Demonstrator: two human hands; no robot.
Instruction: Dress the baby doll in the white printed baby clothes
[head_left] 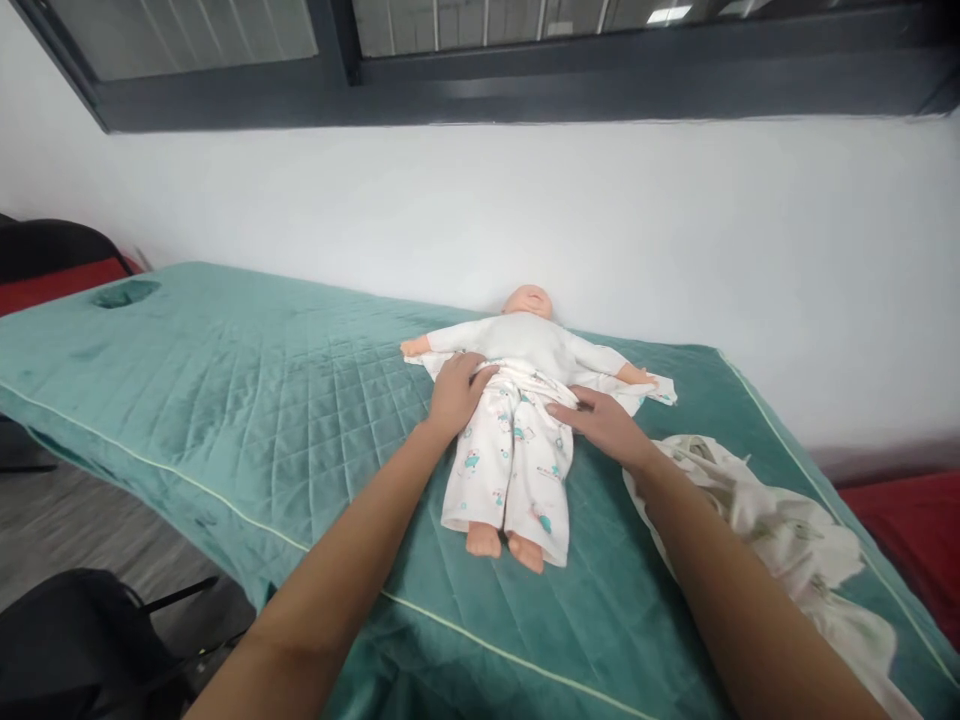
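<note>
A baby doll (527, 303) lies on its back on the green bed, head toward the wall and arms spread wide. It wears a plain white long-sleeved top (517, 338) and white printed baby pants (510, 465), with bare feet showing below the hems. Part of a printed white garment (661, 388) lies spread beneath its arms. My left hand (459, 392) is closed on the pants' waistband at the doll's hip, its fingertips partly hidden by cloth. On the other side, my right hand (596, 420) grips the waistband between thumb and fingers.
A crumpled white cloth (780, 520) lies by my right forearm. The quilted green bed cover (300, 400) has a face hole (126, 293) at the far left. A wall (480, 210) with a dark window frame (600, 85) stands behind. A black chair (82, 640) is at lower left.
</note>
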